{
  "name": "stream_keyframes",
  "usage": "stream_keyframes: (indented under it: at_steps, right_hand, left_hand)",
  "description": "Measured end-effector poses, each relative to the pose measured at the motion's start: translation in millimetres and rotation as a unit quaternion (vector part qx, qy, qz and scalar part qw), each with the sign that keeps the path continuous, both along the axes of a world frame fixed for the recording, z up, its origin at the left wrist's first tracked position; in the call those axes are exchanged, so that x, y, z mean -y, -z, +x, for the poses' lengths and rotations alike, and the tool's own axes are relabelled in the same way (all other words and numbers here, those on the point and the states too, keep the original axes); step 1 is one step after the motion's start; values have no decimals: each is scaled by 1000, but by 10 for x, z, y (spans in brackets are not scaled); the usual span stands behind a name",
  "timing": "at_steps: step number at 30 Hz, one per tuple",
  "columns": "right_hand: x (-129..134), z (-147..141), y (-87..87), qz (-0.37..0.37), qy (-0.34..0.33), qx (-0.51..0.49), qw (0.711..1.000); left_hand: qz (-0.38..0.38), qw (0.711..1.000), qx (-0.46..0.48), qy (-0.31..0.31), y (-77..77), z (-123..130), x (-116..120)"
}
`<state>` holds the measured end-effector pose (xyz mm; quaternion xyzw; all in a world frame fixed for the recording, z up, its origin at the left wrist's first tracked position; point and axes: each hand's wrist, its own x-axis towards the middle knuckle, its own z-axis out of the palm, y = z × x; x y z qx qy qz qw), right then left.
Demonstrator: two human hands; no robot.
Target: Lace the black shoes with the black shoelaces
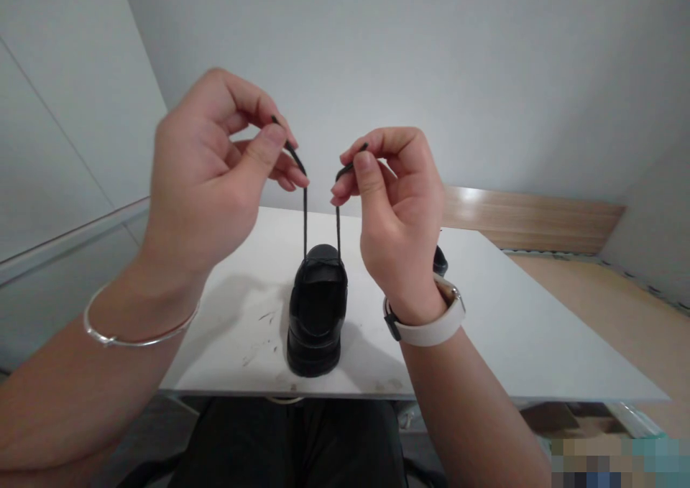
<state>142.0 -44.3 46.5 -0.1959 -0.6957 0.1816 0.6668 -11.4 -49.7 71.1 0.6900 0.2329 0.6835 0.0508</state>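
Observation:
A black shoe [318, 312] stands upright on the white table, its heel toward me and its toe pointing away. Two black lace ends rise from its front. My left hand [210, 164] pinches the left lace [305, 218] between thumb and fingers, above and left of the shoe. The right lace [338, 229] is pinched in my right hand [402, 200], at about the same height on the other side. Both laces are pulled up taut, apart from each other, and their short tips stick out past my fingertips.
The white table [517, 330] has dark marks left of the shoe. Part of another dark shoe [440, 261] shows behind my right wrist. A wooden board [533, 218] runs along the back wall. My legs are below the front edge.

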Motion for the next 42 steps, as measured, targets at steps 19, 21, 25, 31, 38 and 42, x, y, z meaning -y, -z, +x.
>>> stream_keyframes:
  at_steps: [19, 21, 25, 31, 38, 42]
  right_hand:
    - [99, -73, 55, -26, -29, -8, 999]
    - [117, -73, 61, -32, -36, -14, 999]
    - [100, -46, 112, -47, -39, 12, 998]
    - [112, -74, 204, -23, -5, -26, 999]
    - [-5, -128, 316, 42, 20, -29, 999]
    - [-49, -176, 359, 39, 27, -47, 998]
  left_hand:
    - [-95, 980, 28, 170, 154, 46, -3]
    - [-88, 983, 36, 155, 160, 59, 8]
    - [-85, 990, 28, 104, 167, 79, 62]
    - [-62, 994, 17, 87, 182, 86, 99]
    - [-28, 993, 8, 116, 244, 77, 0]
    - [-23, 994, 12, 107, 279, 79, -52]
